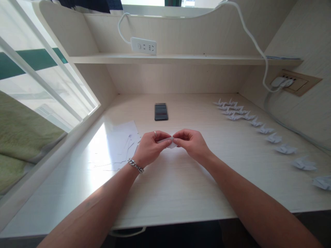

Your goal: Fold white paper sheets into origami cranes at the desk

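A small folded piece of white paper [172,145] is pinched between my two hands, just above the desk. My left hand [152,144], with a ring and a chain bracelet, grips its left side between thumb and fingers. On its other side, my right hand [190,142] pinches the paper, the thumbs almost meeting. The fingers cover most of the paper, so its full shape is hidden. Several folded paper cranes [265,129] run in a line down the right side of the desk. Loose white paper sheets [120,141] lie left of my left hand.
A dark phone-like object [161,112] lies beyond my hands on the desk [181,196]. Above, a shelf [181,60] carries a white power strip [143,46]. Its white cable [248,31] hangs to a wall socket [297,82] at right. Railings [38,65] stand at left.
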